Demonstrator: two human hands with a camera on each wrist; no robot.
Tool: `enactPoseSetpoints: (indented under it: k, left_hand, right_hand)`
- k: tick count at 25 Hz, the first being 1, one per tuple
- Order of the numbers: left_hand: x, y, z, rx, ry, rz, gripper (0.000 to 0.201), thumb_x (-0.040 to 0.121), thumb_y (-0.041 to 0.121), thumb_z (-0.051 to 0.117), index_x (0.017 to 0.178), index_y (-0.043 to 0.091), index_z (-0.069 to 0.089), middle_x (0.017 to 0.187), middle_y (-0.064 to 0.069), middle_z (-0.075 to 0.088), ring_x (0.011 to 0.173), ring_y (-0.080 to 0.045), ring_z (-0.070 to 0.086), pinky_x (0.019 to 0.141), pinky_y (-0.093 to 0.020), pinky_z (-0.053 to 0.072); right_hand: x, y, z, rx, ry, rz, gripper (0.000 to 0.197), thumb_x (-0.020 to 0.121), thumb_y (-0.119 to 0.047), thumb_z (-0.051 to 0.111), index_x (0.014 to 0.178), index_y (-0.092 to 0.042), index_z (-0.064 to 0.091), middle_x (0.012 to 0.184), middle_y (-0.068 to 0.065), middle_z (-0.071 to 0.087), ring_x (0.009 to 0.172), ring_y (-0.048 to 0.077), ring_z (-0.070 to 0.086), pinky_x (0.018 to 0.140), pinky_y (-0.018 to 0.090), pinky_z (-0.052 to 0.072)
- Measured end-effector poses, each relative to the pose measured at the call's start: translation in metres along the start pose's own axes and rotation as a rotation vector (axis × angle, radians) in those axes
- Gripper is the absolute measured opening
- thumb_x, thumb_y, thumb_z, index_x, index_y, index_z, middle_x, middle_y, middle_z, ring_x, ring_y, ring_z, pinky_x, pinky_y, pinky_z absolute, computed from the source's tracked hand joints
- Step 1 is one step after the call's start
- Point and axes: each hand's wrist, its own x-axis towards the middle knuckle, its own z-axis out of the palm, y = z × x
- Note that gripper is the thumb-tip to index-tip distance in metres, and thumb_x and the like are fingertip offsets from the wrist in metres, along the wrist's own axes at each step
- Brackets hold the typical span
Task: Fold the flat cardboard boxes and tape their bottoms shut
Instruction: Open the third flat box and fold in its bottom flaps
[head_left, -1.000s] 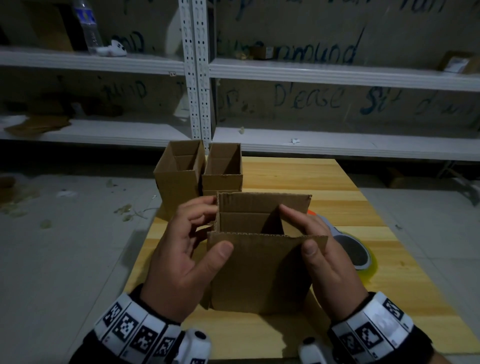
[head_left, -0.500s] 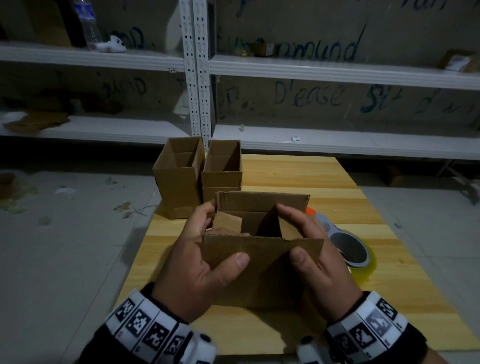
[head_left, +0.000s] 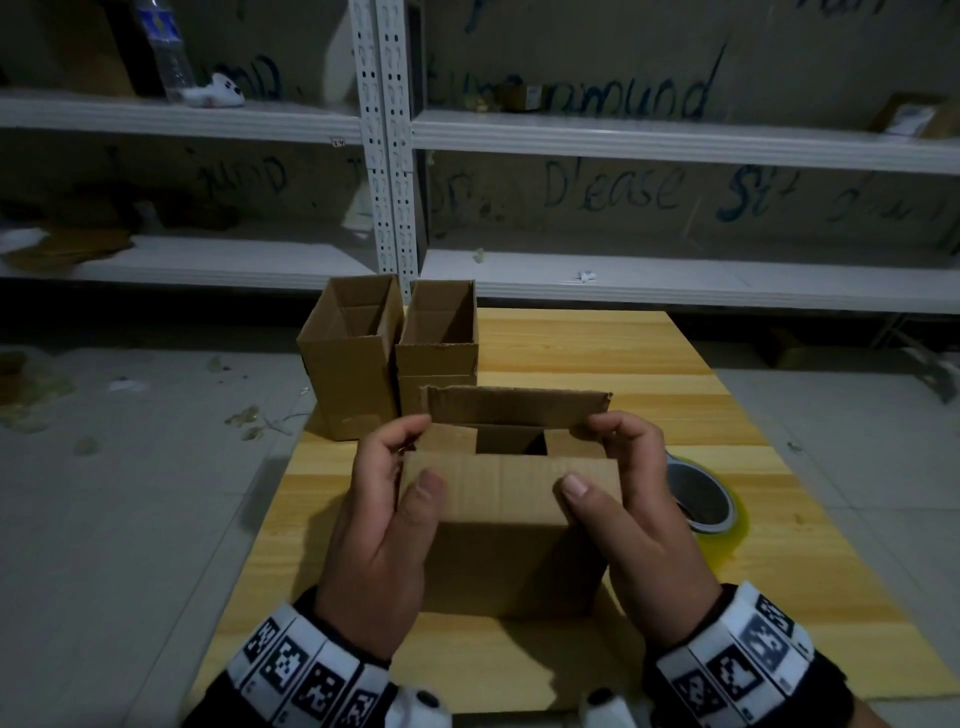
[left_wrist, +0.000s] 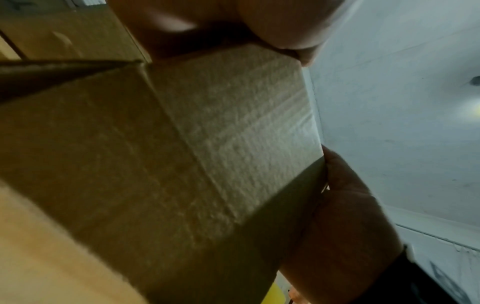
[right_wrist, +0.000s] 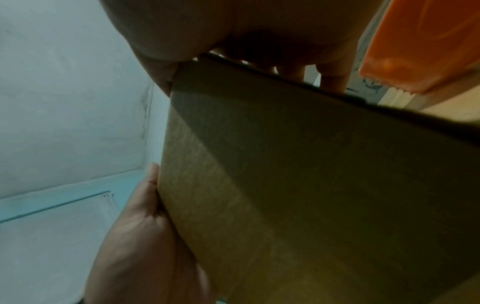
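A brown cardboard box (head_left: 509, 551) stands on the wooden table (head_left: 587, 353) in front of me, its top flaps partly folded inward. My left hand (head_left: 384, 514) grips its left side, thumb pressing the near flap (head_left: 498, 483), fingers curled over the left inner flap. My right hand (head_left: 623, 499) grips the right side the same way, thumb on the near flap, fingers at the far flap (head_left: 514, 405). The left wrist view shows the box wall (left_wrist: 182, 164) close up with the other hand behind it; the right wrist view shows the box side (right_wrist: 311, 185).
Two folded open boxes (head_left: 353, 358) (head_left: 441, 343) stand at the table's far left. A roll of clear tape (head_left: 701, 493) with an orange dispenser part (right_wrist: 420, 41) lies right of the held box. White shelving (head_left: 675, 140) runs behind the table; the floor lies left.
The near flap has been folded down and inward under both thumbs, and the side flaps now lie flatter inside. The fingers have moved up toward the far flap.
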Motion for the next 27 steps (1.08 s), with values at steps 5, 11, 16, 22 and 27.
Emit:
enactPoseSetpoints:
  k: [5, 11, 16, 22, 27]
  left_hand:
    - [0.010, 0.010, 0.005, -0.300, -0.015, -0.117, 0.061, 0.100, 0.013, 0.060, 0.130, 0.064, 0.043, 0.107, 0.031, 0.073, 0.105, -0.016, 0.075, 0.079, -0.041, 0.065]
    - [0.012, 0.003, -0.002, -0.213, -0.063, -0.106, 0.031, 0.084, 0.028, 0.059, 0.105, 0.051, 0.058, 0.102, 0.021, 0.069, 0.090, -0.009, 0.073, 0.067, -0.030, 0.061]
    - [0.011, 0.010, -0.002, -0.093, -0.003, -0.116, 0.001, 0.089, 0.043, 0.056, 0.090, 0.042, 0.057, 0.090, 0.027, 0.064, 0.083, -0.001, 0.063, 0.074, -0.043, 0.050]
    - [0.021, 0.010, -0.004, -0.201, 0.026, -0.213, 0.015, 0.086, 0.027, 0.069, 0.073, 0.033, 0.063, 0.087, 0.024, 0.068, 0.102, -0.030, 0.062, 0.080, -0.046, 0.049]
    - [0.023, 0.005, -0.003, -0.259, 0.032, -0.199, 0.020, 0.086, 0.017, 0.070, 0.068, 0.027, 0.065, 0.084, 0.021, 0.069, 0.100, -0.029, 0.060, 0.082, -0.047, 0.045]
  right_hand:
    - [0.001, 0.007, 0.001, 0.029, 0.050, 0.034, 0.071, 0.081, -0.027, 0.068, 0.139, -0.038, 0.030, 0.119, -0.035, 0.068, 0.110, -0.002, 0.069, 0.082, 0.022, 0.058]
    - [-0.001, 0.006, 0.001, -0.189, 0.075, -0.070, 0.054, 0.081, -0.056, 0.062, 0.133, -0.047, 0.052, 0.125, -0.034, 0.060, 0.117, -0.013, 0.057, 0.089, 0.010, 0.050]
    - [-0.005, 0.008, 0.005, -0.364, 0.108, -0.092, 0.044, 0.089, -0.065, 0.042, 0.129, -0.054, 0.056, 0.145, -0.036, 0.047, 0.130, -0.027, 0.037, 0.101, 0.018, 0.036]
    - [-0.001, -0.002, -0.004, -0.129, 0.078, 0.085, 0.040, 0.088, -0.038, 0.051, 0.121, -0.051, 0.071, 0.139, -0.034, 0.059, 0.126, -0.016, 0.050, 0.102, 0.024, 0.043]
    - [0.012, -0.017, -0.056, -0.343, 0.328, 0.081, 0.032, 0.102, -0.051, 0.050, 0.130, -0.040, 0.063, 0.124, -0.014, 0.070, 0.114, 0.008, 0.067, 0.091, 0.040, 0.057]
